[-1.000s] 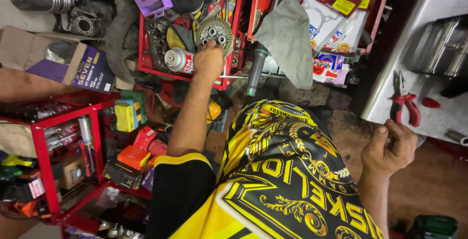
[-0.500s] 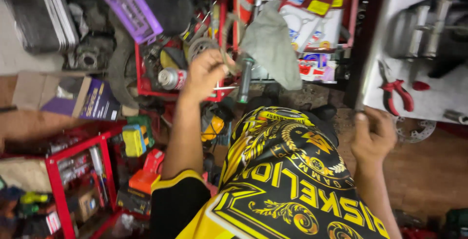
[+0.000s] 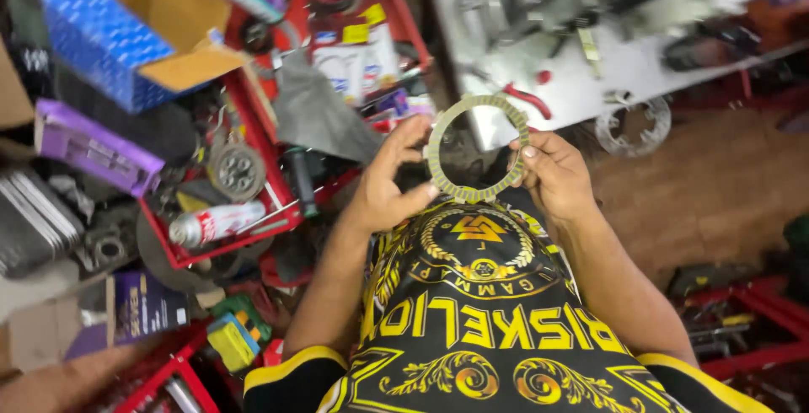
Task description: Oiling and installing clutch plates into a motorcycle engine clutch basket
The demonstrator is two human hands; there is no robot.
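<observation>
Gripping thin notched ring (image 3: 477,148) — left hand (image 3: 383,187), right hand (image 3: 552,173), fingers pinching opposite edges — dull grey-green.

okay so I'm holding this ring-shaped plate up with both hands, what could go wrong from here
The ring plate is pinched only at its edges by the left hand and right hand, so it could slip. If dropped, it may land in the cluttered red tray or on the floor and be hard to find among the parts.

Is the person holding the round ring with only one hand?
No, both hands hold it: the left hand grips one side of the ring and the right hand grips the other.
</observation>
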